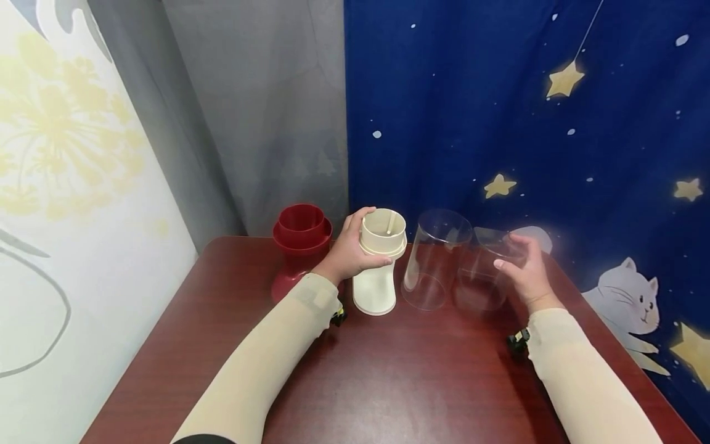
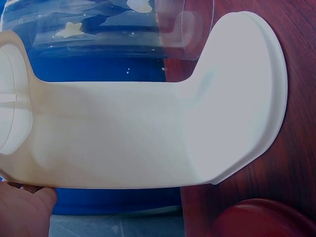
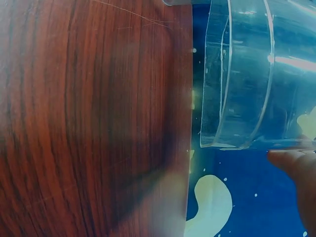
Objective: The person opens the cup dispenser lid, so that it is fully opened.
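My left hand grips the collar of a cream plastic stand with a round open top and a wide foot. In the left wrist view, the stand fills the middle and only part of the hand shows. My right hand holds a clear plastic cylinder by its upper side, thumb toward me. In the right wrist view, blue curtain shows between the end of this cylinder and the table edge. Between the hands stands another clear cylinder.
A red stand of similar shape is left of the cream one, partly behind my left forearm. All stand toward the far edge of the brown table. Behind hang a grey curtain and a blue curtain with stars.
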`<state>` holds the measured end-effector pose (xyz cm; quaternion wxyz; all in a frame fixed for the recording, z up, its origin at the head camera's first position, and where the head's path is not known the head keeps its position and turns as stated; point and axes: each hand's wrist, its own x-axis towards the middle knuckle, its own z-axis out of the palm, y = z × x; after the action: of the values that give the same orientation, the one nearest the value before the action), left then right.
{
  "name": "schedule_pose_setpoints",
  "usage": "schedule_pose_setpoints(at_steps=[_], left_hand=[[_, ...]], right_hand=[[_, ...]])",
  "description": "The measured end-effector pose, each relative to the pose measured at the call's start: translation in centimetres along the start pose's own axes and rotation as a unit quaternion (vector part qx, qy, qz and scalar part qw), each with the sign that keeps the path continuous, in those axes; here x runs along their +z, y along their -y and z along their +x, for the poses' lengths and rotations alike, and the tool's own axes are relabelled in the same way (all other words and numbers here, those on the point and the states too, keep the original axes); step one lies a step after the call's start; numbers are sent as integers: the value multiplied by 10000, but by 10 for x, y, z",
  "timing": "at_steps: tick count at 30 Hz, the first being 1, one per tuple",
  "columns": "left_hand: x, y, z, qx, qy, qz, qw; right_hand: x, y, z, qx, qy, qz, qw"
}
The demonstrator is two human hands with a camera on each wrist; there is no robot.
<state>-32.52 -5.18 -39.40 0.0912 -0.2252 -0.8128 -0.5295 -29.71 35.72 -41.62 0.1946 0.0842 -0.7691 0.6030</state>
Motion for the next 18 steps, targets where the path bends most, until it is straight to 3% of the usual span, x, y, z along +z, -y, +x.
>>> schedule_pose_setpoints(at_steps=[18], left_hand=[[0, 1, -1, -61, 1, -35, 10000]], right_hand=[[4, -8, -8, -117, 185, -283, 9994]])
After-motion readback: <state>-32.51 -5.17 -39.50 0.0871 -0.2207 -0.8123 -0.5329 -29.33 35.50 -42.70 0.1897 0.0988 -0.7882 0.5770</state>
